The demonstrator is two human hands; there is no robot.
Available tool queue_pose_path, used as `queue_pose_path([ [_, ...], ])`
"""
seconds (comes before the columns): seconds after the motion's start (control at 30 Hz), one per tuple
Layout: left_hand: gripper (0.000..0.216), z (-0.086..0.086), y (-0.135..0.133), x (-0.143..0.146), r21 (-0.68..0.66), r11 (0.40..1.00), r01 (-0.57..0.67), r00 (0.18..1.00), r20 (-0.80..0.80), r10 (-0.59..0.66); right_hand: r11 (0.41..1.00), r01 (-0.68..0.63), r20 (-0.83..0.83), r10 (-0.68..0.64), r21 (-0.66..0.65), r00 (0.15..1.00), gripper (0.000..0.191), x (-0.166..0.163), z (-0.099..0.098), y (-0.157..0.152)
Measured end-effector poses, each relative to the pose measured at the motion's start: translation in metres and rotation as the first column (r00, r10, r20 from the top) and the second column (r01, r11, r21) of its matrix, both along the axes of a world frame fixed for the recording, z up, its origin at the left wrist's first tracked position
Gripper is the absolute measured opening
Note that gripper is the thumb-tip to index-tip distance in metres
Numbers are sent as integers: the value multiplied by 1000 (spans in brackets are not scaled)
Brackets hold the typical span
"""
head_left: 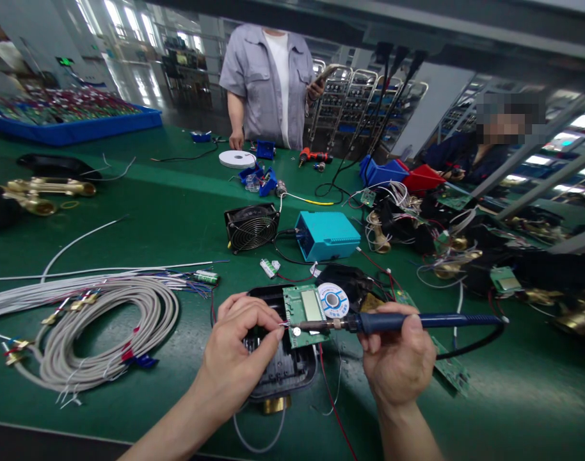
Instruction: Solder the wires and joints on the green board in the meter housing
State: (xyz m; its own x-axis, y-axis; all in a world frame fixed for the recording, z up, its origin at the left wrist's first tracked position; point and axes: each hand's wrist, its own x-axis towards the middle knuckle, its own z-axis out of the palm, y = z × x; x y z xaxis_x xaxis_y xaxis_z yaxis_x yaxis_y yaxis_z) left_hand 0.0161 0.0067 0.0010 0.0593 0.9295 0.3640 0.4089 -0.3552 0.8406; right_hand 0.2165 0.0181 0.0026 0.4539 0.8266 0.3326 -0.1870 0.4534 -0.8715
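Observation:
My right hand point(398, 358) grips a blue-handled soldering iron point(393, 322), its tip pointing left across a green circuit board point(296, 304) with a small display. At the board's left edge my left hand point(242, 346) pinches a thin wire point(283, 324), close to the iron's tip. Whether tip and wire touch is too small to tell. Under the board lies an open black housing point(283, 374) with a brass fitting point(276, 404) at its near side. A solder reel point(334, 299) with a white and blue label sits just right of the board.
Coiled grey cables point(162, 320) lie left. Behind the work stand a black fan point(252, 228) and a teal box point(328, 235). Wired brass parts point(381, 237) crowd the right. A blue tray point(72, 131) holds boards. One person point(268, 83) stands opposite; another point(465, 150) is at right.

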Motion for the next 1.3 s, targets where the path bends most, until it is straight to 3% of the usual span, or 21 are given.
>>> queue_pose_path([
  [0.17, 15, 0, 0, -1, -2, 1000, 0, 1000, -4, 0, 999, 37, -69, -36, 17, 997, 33, 2, 5, 3],
  [0.27, 15, 0, 0, -1, -4, 1000, -6, 1000, -5, 6, 998, -40, -29, 42, 49, 999, 29, 2, 2, 4],
  [0.47, 15, 0, 0, 0, 0, 1000, -9, 1000, -5, 9, 958, -278, 288, 246, 74, 925, 20, -2, -23, 2],
  [0.63, 14, -1, -1, -2, 13, 1000, -8, 1000, -19, 9, 906, -413, 547, 394, -96, 738, 43, -7, -32, -1],
  [0.73, 14, -2, -1, -2, 2, 1000, -5, 1000, -27, 5, 900, -416, 629, 398, -129, 668, 43, -9, -30, -2],
  [1.0, 10, 1, -2, -6, 33, 999, -10, 998, -56, 12, 903, -413, 655, 381, -114, 653, 39, -10, -33, -1],
  [1.1, 9, 4, -6, -31, 74, 989, -132, 990, -49, 136, 908, -406, 667, 366, -103, 649, 40, -10, -34, 0],
  [1.2, 16, -1, -15, -63, -39, 982, -187, 973, -143, 180, 917, -388, 680, 342, -92, 648, 39, -10, -33, 0],
  [1.3, 23, -14, -25, -76, -293, 955, -42, 968, -250, -34, 923, -377, 691, 322, -76, 647, 37, -10, -33, 0],
])
